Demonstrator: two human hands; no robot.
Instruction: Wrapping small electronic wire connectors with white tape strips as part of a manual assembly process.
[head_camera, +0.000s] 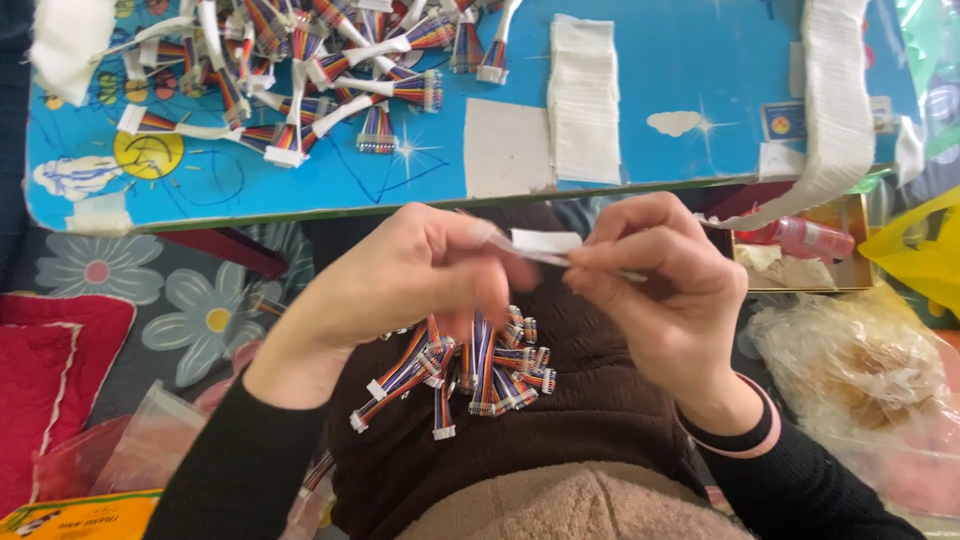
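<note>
Your left hand (420, 275) has its grip pinched shut on a small white label strip (546, 243), and a fan of rainbow ribbon cables (470, 375) with white connectors hangs down from under that same hand. Your right hand (665, 275) is closed on the other end of the strip, fingertips nipping it just right of your left thumb, so the strip spans the short gap between the two grips.

Room-wise, it's tight up top. The near edge of the blue cartoon-print counter (300, 215) runs straight across just above both hands, close to your knuckles. Past that edge, above your left grip, is a big tangled pile of finished cables (300, 70). A stack of white label sheets (585, 100) with a bare grey card (505, 150) beside it sits above the gap between your hands. A long white strip roll (835, 100) drapes over the counter's edge up and to the right of your right grip.

Below the hands there's more room: the cable ends dangle over your dark brown lap (560, 440), nothing crowding them. Out to the right of your right grip there's a shallow box (800, 250) with a red tube in it, then crinkly clear plastic bags (850, 370). Left of your left grip it's floral fabric (190, 310) and a red cushion (50, 370), well apart.
</note>
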